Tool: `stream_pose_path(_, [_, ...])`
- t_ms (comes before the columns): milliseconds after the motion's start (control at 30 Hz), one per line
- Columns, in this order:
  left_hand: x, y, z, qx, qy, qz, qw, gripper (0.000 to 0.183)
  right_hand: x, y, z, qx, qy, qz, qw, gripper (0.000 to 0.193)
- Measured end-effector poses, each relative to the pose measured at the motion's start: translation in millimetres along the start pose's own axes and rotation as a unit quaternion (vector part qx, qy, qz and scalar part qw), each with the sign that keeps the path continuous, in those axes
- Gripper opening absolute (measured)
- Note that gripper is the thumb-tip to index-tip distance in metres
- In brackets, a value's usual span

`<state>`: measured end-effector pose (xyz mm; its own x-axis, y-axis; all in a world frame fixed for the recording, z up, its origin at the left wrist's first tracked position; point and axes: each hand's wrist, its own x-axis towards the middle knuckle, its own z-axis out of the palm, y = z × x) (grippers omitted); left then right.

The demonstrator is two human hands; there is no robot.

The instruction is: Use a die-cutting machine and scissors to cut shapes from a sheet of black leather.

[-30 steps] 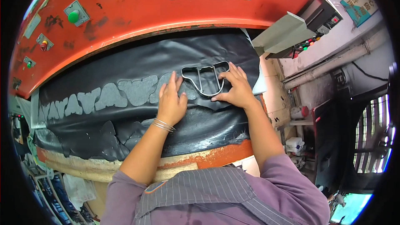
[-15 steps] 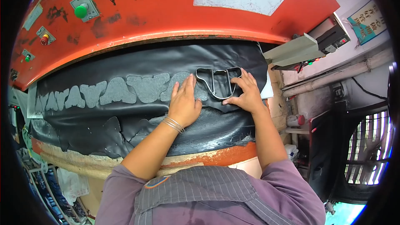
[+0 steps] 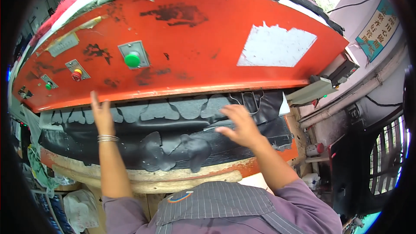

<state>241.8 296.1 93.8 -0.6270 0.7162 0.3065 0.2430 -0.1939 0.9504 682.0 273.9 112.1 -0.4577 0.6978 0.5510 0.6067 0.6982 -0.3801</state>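
Observation:
A metal cutting die (image 3: pixel 261 99) lies on a black leather-like sheet (image 3: pixel 277 104), partly under the lower edge of the red press beam (image 3: pixel 182 60). Left of it runs a row of grey cut-out openings (image 3: pixel 160 109) in the sheet. My right hand (image 3: pixel 242 126) hovers just below and left of the die, fingers spread, holding nothing. Far to the left, my left hand (image 3: pixel 102 112) is raised at the beam's lower edge with its fingers apart and nothing in them. Green buttons, the larger (image 3: pixel 132 59) up and right of that hand, sit on the beam.
A red knob (image 3: pixel 77 75) is set on the beam's left part. Loose black offcuts (image 3: pixel 158 151) drape over the front of the bed, above a worn wooden edge (image 3: pixel 186 184). At right stand a metal bracket (image 3: pixel 313 92) and a wall pipe (image 3: pixel 346 99).
Both hands have let go of the die area. My left hand moved far left to the beam edge; my right drew back from the die. The view has tilted, showing more of the beam.

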Motion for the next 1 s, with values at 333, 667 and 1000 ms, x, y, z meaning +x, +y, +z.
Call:
stream_pose_path(333, [243,-41,-268,0.402,0.197,0.160,0.880,0.052,222,-131,90,0.117,0.125,-0.103,0.980,0.037])
stream_pose_path(667, [-12,26,-91,0.088,-0.198,-0.036,0.975,0.016,99,-95,72,0.111,-0.270,-0.028,0.956,0.041])
stream_pose_path(1000, [-188,61,46,0.284,-0.411,0.161,0.851,0.014,-36,-65,67,-0.018,-0.224,0.008,0.974,0.027])
